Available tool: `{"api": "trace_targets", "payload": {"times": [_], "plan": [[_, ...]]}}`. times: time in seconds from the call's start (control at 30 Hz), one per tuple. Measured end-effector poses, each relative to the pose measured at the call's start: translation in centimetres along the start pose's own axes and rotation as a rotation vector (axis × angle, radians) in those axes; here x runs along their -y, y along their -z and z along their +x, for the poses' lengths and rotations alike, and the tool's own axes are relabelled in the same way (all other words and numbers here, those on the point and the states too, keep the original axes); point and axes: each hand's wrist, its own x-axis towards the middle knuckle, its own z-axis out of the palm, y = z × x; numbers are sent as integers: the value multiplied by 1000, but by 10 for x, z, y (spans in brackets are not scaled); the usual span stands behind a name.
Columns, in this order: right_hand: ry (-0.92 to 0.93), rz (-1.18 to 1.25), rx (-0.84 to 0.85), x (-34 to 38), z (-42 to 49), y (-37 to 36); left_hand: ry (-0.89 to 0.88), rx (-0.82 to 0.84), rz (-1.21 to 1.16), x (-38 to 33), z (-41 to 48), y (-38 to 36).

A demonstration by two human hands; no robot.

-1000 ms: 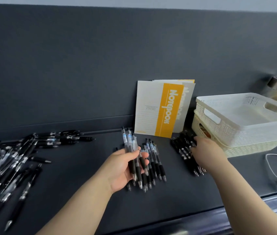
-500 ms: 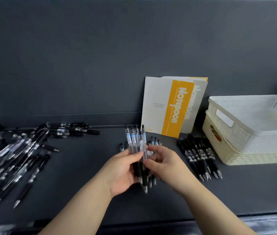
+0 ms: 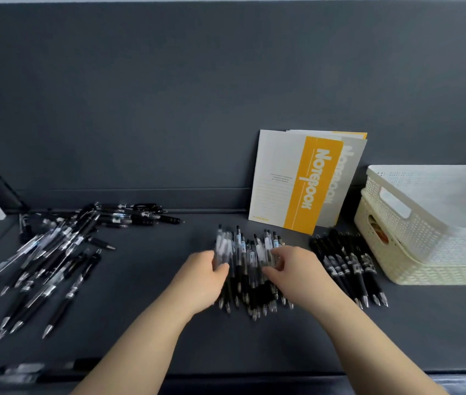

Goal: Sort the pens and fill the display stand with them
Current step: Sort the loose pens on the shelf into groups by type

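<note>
The left hand (image 3: pixel 206 276) grips the left side of the bunch of clear-barrelled black-grip pens (image 3: pixel 250 269) on the dark worktop (image 3: pixel 146 323), the right hand (image 3: pixel 294 269) curls fingers onto its right side, hold unclear through blur, so an uneven squeeze could scatter them into the all-black pens (image 3: pixel 348 269) just right.

Both hands are at the middle pile of clear-barrel pens (image 3: pixel 250 260) on the dark tabletop (image 3: pixel 154 295): the left hand (image 3: pixel 203 276) grips pens at the pile's left edge, and the right hand (image 3: pixel 294 269) has bent fingers on its right side, its grip blurred. A row of black pens (image 3: pixel 348 266) lies just right of the pile, tips toward the camera, and a loose heap of pens (image 3: pixel 55 252) is well apart on the left. Notebooks (image 3: pixel 291 181) lean on the back wall, beside two stacked white baskets (image 3: pixel 425 223).
</note>
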Motion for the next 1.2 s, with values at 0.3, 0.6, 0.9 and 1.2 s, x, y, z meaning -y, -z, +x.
{"api": "trace_targets", "payload": {"times": [0.3,0.6,0.9,1.2], "plan": [[6,-154,-19,0,-3,-9,-14,131,194,4,6,-4],[196,-61,-116,50,3,-31,-98,133,193,32,8,29],[513,-64,147,151,7,-100,-11,-168,324,119,-17,132],[511,-116,218,222,4,-167,160,-146,587,175,-28,168]]}}
